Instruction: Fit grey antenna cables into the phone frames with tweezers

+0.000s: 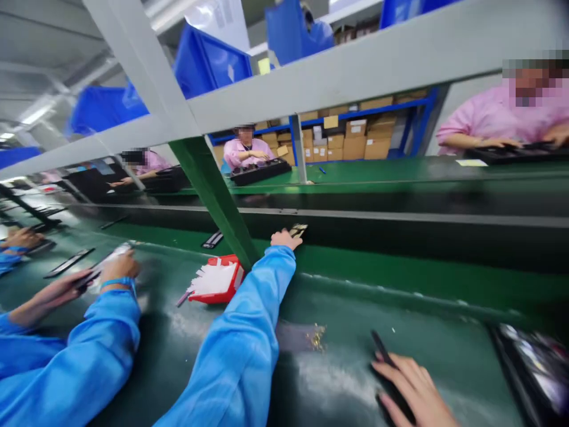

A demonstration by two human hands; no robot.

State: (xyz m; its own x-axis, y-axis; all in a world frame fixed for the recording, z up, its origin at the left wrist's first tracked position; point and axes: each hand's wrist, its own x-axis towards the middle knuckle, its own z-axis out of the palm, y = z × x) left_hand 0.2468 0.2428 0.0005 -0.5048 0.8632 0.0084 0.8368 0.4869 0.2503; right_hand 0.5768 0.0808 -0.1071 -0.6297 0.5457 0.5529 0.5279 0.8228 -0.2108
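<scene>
Far out over the sunken green strip reaches my left hand, its fingers closed at a small flat tan-and-dark piece. The blue sleeve of that arm crosses the middle of the bench. My right hand, low on the right, has its fingers around a slender black tool; blur hides its exact kind. Between my arms lies a clear plastic bag with small brass-coloured parts at its right end. A red bin holding white paper strips stands left of my left arm.
A green post rises beside the red bin. On the left, a co-worker's hands handle a flat piece. A black tray with blurred contents sits at right. People in pink work across the line; blue bins stand overhead.
</scene>
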